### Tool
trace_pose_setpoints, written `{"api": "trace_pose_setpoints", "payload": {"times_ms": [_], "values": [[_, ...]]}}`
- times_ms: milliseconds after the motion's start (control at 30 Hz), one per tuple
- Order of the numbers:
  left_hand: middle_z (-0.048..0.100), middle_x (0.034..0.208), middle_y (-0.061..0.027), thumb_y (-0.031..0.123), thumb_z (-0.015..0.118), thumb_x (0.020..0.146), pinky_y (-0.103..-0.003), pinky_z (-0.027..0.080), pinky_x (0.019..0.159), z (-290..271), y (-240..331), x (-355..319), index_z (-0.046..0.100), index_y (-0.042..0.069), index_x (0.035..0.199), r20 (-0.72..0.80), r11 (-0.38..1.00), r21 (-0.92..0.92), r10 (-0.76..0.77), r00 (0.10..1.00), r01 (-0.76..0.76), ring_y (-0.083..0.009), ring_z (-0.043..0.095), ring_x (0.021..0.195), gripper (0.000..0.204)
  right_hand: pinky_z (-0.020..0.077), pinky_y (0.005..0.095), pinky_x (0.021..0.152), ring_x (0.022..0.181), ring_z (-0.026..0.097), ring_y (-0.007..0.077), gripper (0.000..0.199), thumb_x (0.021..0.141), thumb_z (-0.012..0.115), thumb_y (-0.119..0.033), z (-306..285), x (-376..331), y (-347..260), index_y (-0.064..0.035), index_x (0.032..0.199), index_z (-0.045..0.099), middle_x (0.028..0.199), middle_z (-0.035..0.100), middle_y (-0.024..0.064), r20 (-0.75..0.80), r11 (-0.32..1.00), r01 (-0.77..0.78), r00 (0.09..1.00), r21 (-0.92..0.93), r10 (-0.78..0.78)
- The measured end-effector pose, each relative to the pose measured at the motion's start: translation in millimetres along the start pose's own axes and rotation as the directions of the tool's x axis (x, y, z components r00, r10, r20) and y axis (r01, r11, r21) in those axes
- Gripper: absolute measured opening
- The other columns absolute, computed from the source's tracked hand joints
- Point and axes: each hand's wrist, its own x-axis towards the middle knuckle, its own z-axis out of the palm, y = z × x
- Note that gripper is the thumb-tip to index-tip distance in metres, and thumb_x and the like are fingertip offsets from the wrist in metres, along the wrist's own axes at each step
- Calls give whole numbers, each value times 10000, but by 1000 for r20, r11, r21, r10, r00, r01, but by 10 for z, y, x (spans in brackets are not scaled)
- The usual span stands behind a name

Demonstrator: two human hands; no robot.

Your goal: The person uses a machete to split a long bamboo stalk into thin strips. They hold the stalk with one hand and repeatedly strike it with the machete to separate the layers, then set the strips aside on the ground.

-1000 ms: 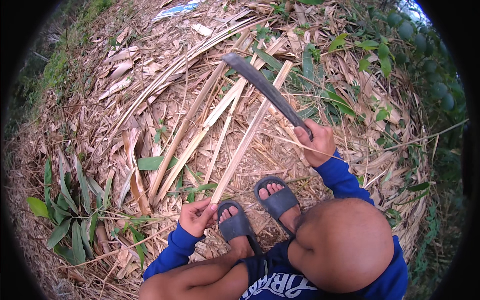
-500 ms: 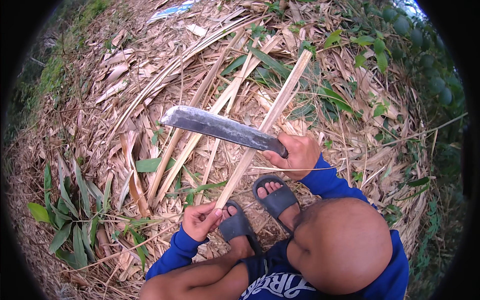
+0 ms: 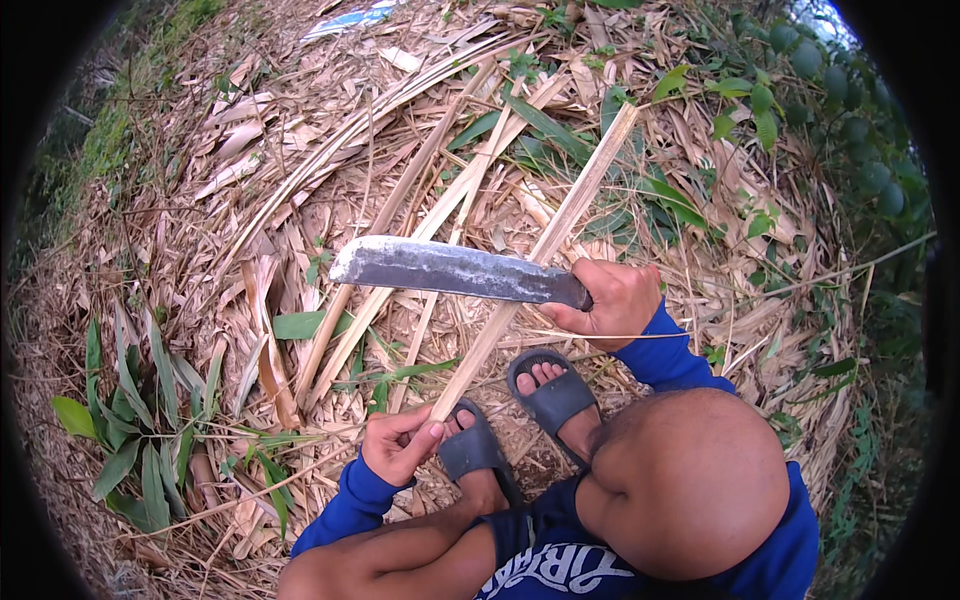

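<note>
A long, pale bamboo strip (image 3: 580, 200) slants from near my feet up to the far right. My left hand (image 3: 398, 443) pinches its near end between thumb and fingers. In my right hand (image 3: 615, 303) is a machete (image 3: 450, 270), the fist closed round its grip, which the fingers mostly hide. The broad, dark blade, whitish along its far edge and tip, points left and lies across the strip near its middle. Whether the blade presses on the strip or hovers just over it, I cannot tell.
Several more bamboo strips (image 3: 440, 215) lie on the ground ahead, left of the held one. Dry husks and shavings (image 3: 230, 220) cover the slope. Green plants grow at the left (image 3: 140, 440) and right (image 3: 760, 110). My sandalled feet (image 3: 555, 400) stand close below the blade.
My right hand and the machete have shifted slightly right and toward me, and the blade lies nearer to level. The strip's far end has moved a little right. My left hand keeps its pinch.
</note>
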Motion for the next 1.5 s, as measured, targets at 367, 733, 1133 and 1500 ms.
{"api": "trace_pose_setpoints", "payload": {"times_ms": [367, 733, 1133, 1500], "values": [[524, 599, 6, 66, 566, 955, -195, 295, 430, -91, 12, -111, 645, -102, 1104, -13, 1000, 11, -20, 1000, 20, -26, 416, 484, 238, 444, 401, 458, 488, 589, 285, 579, 773, 642, -657, -5, 15, 39, -91, 683, 562, 563, 562, 101, -1, 999, 51, 999, -16, -51], [583, 669, -23, 19, 610, 921, -194, 360, 462, -432, -215, -417, 641, -99, 1134, -16, 991, -45, -127, 992, 126, -41, 491, 540, 245, 485, 435, 483, 542, 634, 316, 538, 788, 661, -620, -88, 100, 470, -89, 722, 603, 597, 616, 128, 9, 997, -65, 998, -47, 65], [543, 602, -31, 62, 599, 935, -231, 305, 438, -802, -558, -1165, 658, -94, 934, -75, 958, -152, -257, 964, 244, -64, 421, 481, 167, 434, 422, 554, 541, 564, 341, 650, 935, 485, -601, -258, 305, 1619, 8, 839, 690, 574, 555, 189, -245, 868, -490, 835, 77, 493], [537, 612, -34, 113, 591, 955, -218, 283, 422, -392, -379, -681, 650, -83, 956, -107, 962, -140, -251, 962, 235, -57, 407, 468, 205, 472, 401, 474, 534, 616, 323, 504, 849, 651, -554, -116, 4, 214, -72, 724, 576, 595, 579, 129, -74, 969, 36, 997, 245, -19]]}}
